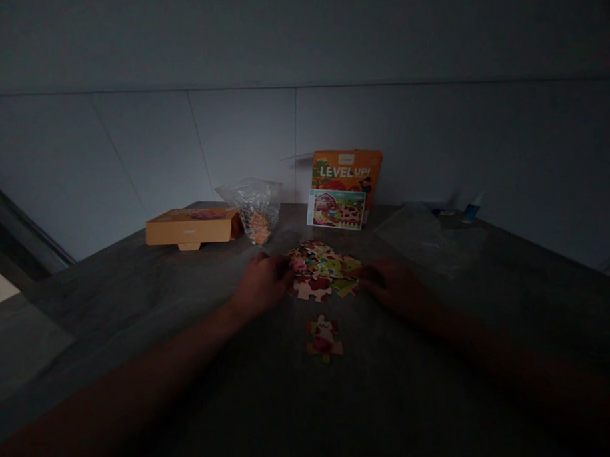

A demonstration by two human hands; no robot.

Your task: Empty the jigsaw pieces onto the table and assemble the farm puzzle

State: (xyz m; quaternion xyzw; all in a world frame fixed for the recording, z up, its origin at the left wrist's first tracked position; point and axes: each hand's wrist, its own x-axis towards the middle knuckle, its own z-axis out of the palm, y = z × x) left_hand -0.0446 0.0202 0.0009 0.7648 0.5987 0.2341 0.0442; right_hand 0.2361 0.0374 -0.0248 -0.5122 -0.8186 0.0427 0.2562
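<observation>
A loose heap of colourful jigsaw pieces (322, 268) lies on the dark grey tabletop (196, 272). My left hand (261, 284) rests against the heap's left side, its fingertips at the pieces. My right hand (391, 285) reaches the heap's right side from the other direction. The dim light hides whether either hand grips a piece. Nearer to me, apart from both hands, lie a few joined or overlapping pieces (324, 341) in pink, red and cream.
At the back stand an orange puzzle box (347, 177) and a farm-picture card (336, 209). An orange box (192, 226) and a clear bag of pieces (257, 213) are to the left. A clear plastic sheet (425, 241) and a small blue bottle (471, 211) are to the right.
</observation>
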